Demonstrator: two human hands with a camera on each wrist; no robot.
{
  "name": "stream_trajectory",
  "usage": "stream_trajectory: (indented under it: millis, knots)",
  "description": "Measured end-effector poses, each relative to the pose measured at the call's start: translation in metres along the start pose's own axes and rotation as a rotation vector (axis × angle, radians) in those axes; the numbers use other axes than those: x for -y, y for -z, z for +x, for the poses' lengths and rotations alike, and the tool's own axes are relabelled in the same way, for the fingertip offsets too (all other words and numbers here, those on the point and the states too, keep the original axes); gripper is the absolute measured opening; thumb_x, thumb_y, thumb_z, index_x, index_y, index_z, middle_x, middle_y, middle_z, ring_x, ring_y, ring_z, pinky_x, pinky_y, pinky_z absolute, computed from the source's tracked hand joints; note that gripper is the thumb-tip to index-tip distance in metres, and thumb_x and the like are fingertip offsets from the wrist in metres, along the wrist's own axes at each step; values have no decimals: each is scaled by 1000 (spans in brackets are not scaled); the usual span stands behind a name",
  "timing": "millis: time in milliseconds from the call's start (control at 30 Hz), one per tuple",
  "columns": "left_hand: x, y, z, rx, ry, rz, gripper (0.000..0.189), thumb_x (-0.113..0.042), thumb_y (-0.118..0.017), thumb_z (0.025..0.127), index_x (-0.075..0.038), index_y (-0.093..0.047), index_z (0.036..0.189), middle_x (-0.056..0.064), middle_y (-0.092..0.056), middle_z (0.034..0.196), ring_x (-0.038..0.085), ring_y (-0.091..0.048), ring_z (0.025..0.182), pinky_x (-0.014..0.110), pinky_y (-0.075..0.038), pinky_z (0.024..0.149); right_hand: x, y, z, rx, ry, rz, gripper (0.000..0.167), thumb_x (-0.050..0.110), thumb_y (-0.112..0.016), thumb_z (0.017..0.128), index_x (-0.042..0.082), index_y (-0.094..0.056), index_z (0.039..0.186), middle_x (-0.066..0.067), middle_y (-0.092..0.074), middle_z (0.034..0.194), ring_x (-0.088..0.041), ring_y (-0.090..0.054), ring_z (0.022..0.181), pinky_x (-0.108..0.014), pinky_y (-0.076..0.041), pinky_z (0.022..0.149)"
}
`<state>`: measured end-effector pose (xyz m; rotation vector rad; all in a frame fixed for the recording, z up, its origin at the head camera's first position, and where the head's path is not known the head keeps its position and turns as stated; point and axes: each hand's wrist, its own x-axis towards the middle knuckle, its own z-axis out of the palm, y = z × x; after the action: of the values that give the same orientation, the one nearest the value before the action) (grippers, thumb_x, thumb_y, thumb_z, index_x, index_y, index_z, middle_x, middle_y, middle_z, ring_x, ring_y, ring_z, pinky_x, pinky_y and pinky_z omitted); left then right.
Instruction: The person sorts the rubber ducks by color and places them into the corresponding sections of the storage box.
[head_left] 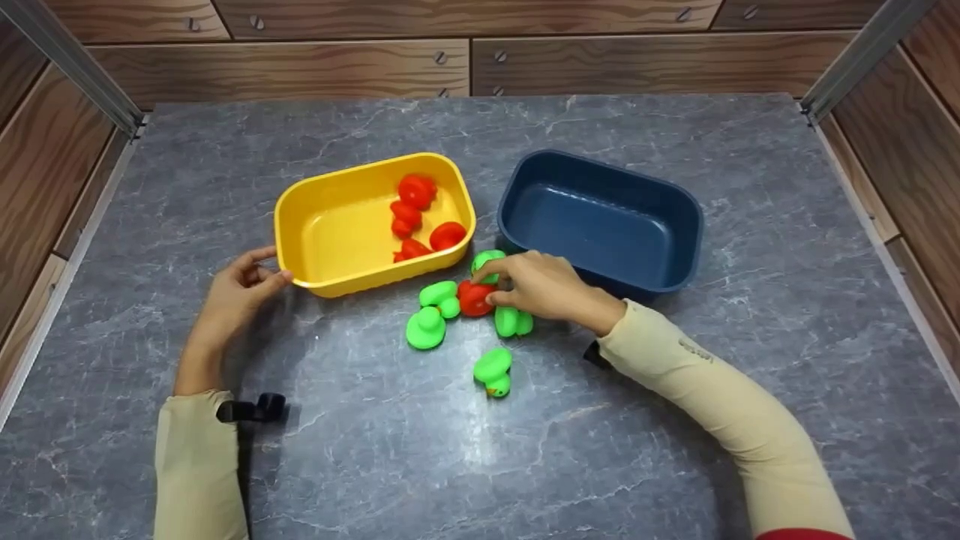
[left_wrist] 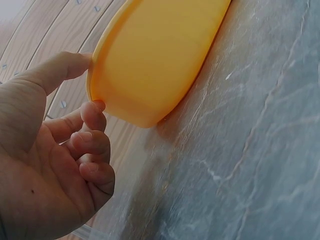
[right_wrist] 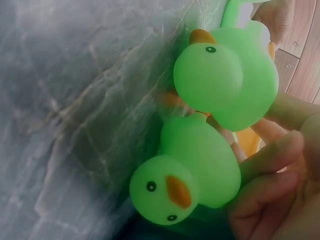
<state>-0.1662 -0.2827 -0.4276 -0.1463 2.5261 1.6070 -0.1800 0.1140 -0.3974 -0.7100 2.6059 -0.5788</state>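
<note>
My right hand (head_left: 540,285) pinches a red rubber duck (head_left: 475,298) between thumb and index finger, amid several green rubber ducks. Close beside that hand, in the right wrist view, are two green ducks (right_wrist: 215,75) with orange beaks; they hide the red one there. My left hand (head_left: 238,292) holds the near-left corner of a yellow bin (head_left: 300,195), thumb and index finger at its rim (left_wrist: 92,80), the other fingers curled. Inside the bin, toward its right end, lie several red ducks (head_left: 448,236).
A dark blue bin (head_left: 600,217) stands right of the yellow one, its visible floor bare. One green duck (head_left: 493,367) lies nearer me, apart from the cluster. Wood-patterned panels (head_left: 300,71) and metal posts (head_left: 82,67) border the grey marbled table (head_left: 375,465).
</note>
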Motion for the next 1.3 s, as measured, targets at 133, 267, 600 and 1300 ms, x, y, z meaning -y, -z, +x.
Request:
stream_trajectory:
  millis: [133, 267, 600, 1300]
  knots:
    - [-1, 0, 0, 0, -4, 4, 57, -24, -65, 93, -1, -44, 141, -17, -54, 75, 0, -46, 69, 17, -39, 63, -1, -1, -1, -21, 5, -7, 28, 29, -66, 92, 28, -68, 120, -1, -72, 102, -15, -64, 79, -30, -48, 59]
    - [-2, 0, -1, -4, -7, 10, 57, -25, -65, 92, -1, -45, 140, -17, -54, 75, 1, -47, 69, 17, -39, 63, -2, 1, -2, -35, 9, 23, 28, 28, -65, 92, 27, -68, 120, -1, -72, 102, -14, -64, 80, -29, -48, 60]
    - [-4, 0, -4, -8, -19, 13, 58, -28, -65, 92, -1, -46, 139, -16, -55, 76, 1, -47, 69, 17, -39, 62, -2, 9, -9, -95, 75, 230, 26, 24, -66, 91, 21, -69, 117, -6, -72, 103, -21, -64, 85, -29, -47, 68]
    - [-2, 0, 0, -6, -10, 3, 55, -23, -65, 92, -1, -46, 139, -17, -54, 74, 0, -48, 69, 16, -39, 65, -2, 27, -17, -163, 78, 787, 31, 25, -66, 92, 18, -65, 122, -8, -69, 103, -11, -40, 47, -24, -37, 45]
